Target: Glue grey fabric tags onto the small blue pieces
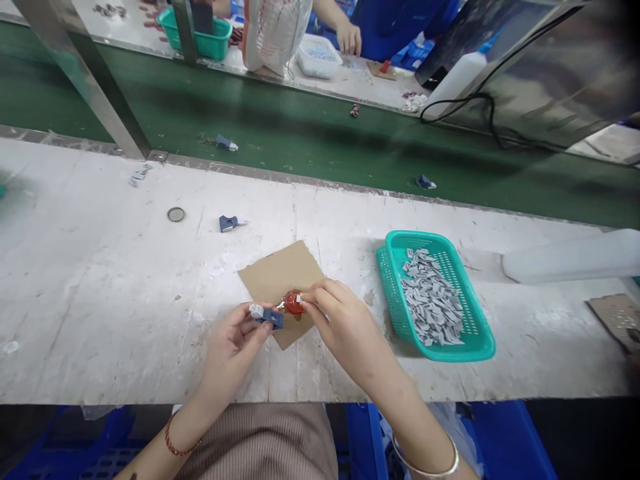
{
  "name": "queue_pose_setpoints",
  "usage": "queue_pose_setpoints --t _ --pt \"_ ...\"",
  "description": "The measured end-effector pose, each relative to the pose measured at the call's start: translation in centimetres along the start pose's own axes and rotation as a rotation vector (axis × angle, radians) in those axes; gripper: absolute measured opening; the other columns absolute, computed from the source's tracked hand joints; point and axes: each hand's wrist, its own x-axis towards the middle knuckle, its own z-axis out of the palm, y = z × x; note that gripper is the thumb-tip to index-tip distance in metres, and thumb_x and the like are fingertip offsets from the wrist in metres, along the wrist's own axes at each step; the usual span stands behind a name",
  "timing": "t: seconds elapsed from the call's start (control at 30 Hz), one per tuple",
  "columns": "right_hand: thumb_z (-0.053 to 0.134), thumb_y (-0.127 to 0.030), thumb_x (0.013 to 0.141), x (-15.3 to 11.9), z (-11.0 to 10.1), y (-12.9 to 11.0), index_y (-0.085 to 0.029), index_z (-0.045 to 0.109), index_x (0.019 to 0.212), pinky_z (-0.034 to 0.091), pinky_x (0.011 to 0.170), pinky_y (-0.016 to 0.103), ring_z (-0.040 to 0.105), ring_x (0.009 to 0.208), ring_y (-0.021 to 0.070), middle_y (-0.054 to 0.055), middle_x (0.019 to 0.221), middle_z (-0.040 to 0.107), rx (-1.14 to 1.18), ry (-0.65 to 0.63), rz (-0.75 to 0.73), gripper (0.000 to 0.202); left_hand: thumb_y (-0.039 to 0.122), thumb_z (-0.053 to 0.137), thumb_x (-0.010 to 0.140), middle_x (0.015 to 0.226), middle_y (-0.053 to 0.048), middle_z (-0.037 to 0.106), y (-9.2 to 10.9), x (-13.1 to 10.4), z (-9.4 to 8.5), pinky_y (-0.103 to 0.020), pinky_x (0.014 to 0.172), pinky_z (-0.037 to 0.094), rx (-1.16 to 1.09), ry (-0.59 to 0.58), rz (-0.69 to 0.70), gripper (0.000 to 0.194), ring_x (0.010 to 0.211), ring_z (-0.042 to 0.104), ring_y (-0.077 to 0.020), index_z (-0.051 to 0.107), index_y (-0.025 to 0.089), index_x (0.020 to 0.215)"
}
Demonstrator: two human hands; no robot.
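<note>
My left hand [239, 343] pinches a small dark blue part [270, 318] with a whitish tip at its left end. Close beside it on the right, my right hand [340, 317] holds a small light grey piece [299, 299] between thumb and fingers, over a round red object [291, 303]. That red object rests on a tan cardboard piece [285, 270] at the table's front. To the right stands a green basket [477, 313] with many small grey pieces [433, 300] in it.
On the white table [115, 280] lie a bottle cap [175, 214] and another blue part [229, 224]. A white bottle [575, 256] lies at the right. Behind runs a green belt [300, 133] carrying small parts. A person's hand [349, 38] shows beyond it.
</note>
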Motion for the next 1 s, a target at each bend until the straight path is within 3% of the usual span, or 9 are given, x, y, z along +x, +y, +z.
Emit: queue_pose_setpoints --t 0.17,0.33,0.5,0.73,1.0 --pt "0.05 -0.016 0.095 0.0 -0.7 0.0 -0.02 0.066 0.085 0.052 0.075 0.036 0.064 0.084 0.022 0.008 0.088 0.067 0.144 -0.009 0.078 0.019 0.03 0.07 0.083 0.105 -0.007 0.074 0.3 0.0 0.3 -0.031 0.088 0.056 -0.01 0.015 -0.014 0.023 0.094 0.071 -0.0191 0.067 0.019 0.103" --pt "0.065 -0.027 0.088 -0.1 -1.9 -0.4 -0.021 0.072 0.087 0.057 0.077 0.036 0.07 0.086 0.0215 0.006 0.091 0.075 0.642 0.049 0.285 0.01 0.03 0.068 0.085 0.103 -0.007 0.076 1.4 -0.4 1.4 -0.03 0.087 0.056 -0.005 -0.049 -0.021 0.018 0.094 0.072 -0.0195 0.069 0.018 0.099" --pt "0.074 -0.037 0.08 -0.9 -2.1 -0.9 -0.02 0.074 0.086 0.061 0.083 0.038 0.073 0.089 0.0231 0.007 0.093 0.078 1.012 -0.009 0.475 0.018 0.03 0.07 0.084 0.104 -0.008 0.076 2.3 -0.7 2.7 -0.035 0.087 0.058 -0.037 -0.083 -0.03 0.025 0.096 0.073 -0.0232 0.07 0.018 0.106" --pt "0.076 -0.033 0.079 -1.4 -2.1 -2.0 -0.021 0.075 0.082 0.061 0.081 0.037 0.072 0.086 0.0216 0.006 0.091 0.076 1.017 0.039 0.42 0.013 0.028 0.071 0.082 0.106 -0.007 0.076 2.5 -1.0 3.3 -0.033 0.089 0.058 -0.065 -0.068 -0.005 0.023 0.096 0.073 -0.0218 0.07 0.018 0.103" --pt "0.071 -0.025 0.082 -1.5 -2.3 -2.6 -0.022 0.076 0.081 0.059 0.084 0.037 0.07 0.089 0.0211 0.005 0.09 0.075 0.828 0.088 0.325 0.005 0.026 0.071 0.082 0.104 -0.006 0.076 2.3 -1.3 3.3 -0.03 0.086 0.058 -0.021 -0.033 0.018 0.021 0.093 0.073 -0.0208 0.071 0.018 0.102"
